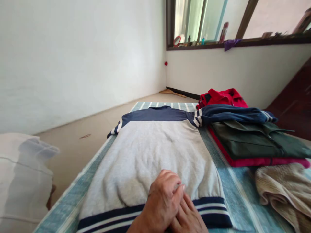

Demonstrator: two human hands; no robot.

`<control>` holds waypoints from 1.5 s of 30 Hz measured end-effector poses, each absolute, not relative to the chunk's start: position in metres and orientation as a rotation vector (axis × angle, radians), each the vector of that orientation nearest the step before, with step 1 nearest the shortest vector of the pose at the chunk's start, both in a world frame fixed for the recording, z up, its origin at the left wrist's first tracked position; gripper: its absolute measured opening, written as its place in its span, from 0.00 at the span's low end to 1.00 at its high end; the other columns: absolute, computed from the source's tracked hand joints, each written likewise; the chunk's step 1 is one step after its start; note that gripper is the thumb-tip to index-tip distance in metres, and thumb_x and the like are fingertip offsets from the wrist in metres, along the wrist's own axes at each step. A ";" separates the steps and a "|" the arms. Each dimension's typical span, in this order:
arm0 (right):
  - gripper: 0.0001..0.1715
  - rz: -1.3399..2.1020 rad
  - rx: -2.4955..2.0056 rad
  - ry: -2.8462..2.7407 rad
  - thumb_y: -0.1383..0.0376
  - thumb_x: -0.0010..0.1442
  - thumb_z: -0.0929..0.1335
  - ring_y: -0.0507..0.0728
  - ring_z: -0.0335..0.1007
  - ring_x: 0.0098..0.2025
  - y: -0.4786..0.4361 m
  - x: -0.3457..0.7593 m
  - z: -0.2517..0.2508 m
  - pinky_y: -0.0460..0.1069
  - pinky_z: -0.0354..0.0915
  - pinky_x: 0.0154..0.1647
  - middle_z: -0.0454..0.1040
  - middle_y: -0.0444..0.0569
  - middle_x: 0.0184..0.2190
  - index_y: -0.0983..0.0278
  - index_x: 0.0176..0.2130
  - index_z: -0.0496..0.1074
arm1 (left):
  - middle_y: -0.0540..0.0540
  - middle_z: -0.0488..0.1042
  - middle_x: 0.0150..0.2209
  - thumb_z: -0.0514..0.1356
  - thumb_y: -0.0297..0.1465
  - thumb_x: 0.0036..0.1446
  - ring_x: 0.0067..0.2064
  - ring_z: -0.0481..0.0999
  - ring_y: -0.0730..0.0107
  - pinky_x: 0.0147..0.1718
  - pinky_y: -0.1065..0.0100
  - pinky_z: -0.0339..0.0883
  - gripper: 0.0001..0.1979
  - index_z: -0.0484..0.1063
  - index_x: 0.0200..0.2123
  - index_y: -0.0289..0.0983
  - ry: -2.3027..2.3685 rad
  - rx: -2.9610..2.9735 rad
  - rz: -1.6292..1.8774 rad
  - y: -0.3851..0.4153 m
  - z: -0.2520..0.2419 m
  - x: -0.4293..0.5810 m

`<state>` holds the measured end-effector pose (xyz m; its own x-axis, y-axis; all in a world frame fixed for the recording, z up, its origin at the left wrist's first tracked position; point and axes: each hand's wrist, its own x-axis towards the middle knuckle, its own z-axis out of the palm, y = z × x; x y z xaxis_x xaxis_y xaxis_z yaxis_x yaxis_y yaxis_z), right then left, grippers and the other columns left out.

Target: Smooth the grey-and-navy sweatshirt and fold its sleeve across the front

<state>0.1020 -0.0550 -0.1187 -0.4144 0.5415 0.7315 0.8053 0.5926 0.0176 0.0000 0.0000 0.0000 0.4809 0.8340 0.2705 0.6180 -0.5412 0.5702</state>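
A grey sweatshirt (155,149) with navy shoulders and a striped navy hem lies spread out, back side up. Its right sleeve (225,113) stretches sideways over the stacked clothes, while the left sleeve (116,127) hangs at the bed's edge. Over the lower middle of the sweatshirt, my left hand (161,197) is closed with curled fingers; anything inside them is hidden. Against it, close to the hem, my right hand (188,216) has its fingers stretched out, partly covered by the left.
On the right, a dark green jacket (255,139) rests on a red garment (230,158), with a red shirt (225,97) behind. A beige towel (284,187) lies nearer. The striped blue sheet (73,197) ends at the left; white cloth (21,181) stands beyond it.
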 end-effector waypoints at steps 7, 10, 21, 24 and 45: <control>0.32 -0.530 -1.055 -2.185 0.46 0.61 0.61 0.62 0.67 0.53 -0.052 0.111 -0.109 0.53 0.66 0.51 0.73 0.55 0.49 0.64 0.55 0.66 | 0.37 0.70 0.52 0.56 0.31 0.55 0.56 0.67 0.57 0.55 0.57 0.61 0.14 0.71 0.44 0.33 1.293 2.522 0.367 0.040 0.000 0.003; 0.30 -0.535 -1.092 -2.177 0.47 0.61 0.61 0.62 0.67 0.53 -0.054 0.109 -0.109 0.54 0.65 0.52 0.73 0.55 0.49 0.64 0.53 0.68 | 0.35 0.62 0.60 0.53 0.34 0.58 0.62 0.58 0.56 0.58 0.55 0.56 0.21 0.64 0.53 0.32 1.361 2.557 0.185 0.075 -0.002 0.017; 0.19 -0.607 -1.107 -1.909 0.56 0.64 0.58 0.62 0.69 0.52 -0.047 0.091 -0.137 0.59 0.60 0.58 0.76 0.55 0.44 0.63 0.47 0.69 | 0.34 0.40 0.68 0.44 0.50 0.59 0.68 0.37 0.54 0.63 0.52 0.36 0.39 0.48 0.64 0.28 1.700 2.396 0.044 0.163 -0.060 0.054; 0.18 -0.631 -1.068 -1.833 0.61 0.65 0.56 0.60 0.69 0.52 -0.043 0.088 -0.142 0.59 0.58 0.59 0.76 0.54 0.42 0.64 0.45 0.69 | 0.37 0.40 0.68 0.43 0.51 0.59 0.68 0.37 0.57 0.63 0.53 0.34 0.39 0.47 0.65 0.29 1.716 2.389 0.001 0.163 -0.064 0.053; 0.21 -0.810 -0.930 -1.938 0.70 0.66 0.55 0.53 0.76 0.40 -0.035 0.104 -0.103 0.52 0.60 0.58 0.79 0.47 0.34 0.61 0.38 0.74 | 0.37 0.42 0.68 0.40 0.51 0.59 0.68 0.38 0.58 0.63 0.53 0.35 0.39 0.48 0.65 0.30 1.697 2.443 0.061 0.159 -0.066 0.048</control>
<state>0.1043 -0.0348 -0.1029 -0.3918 0.3049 0.8681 0.8319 0.5203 0.1927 0.0481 0.1591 -0.0660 0.3530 0.9337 -0.0609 0.9269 -0.3400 0.1588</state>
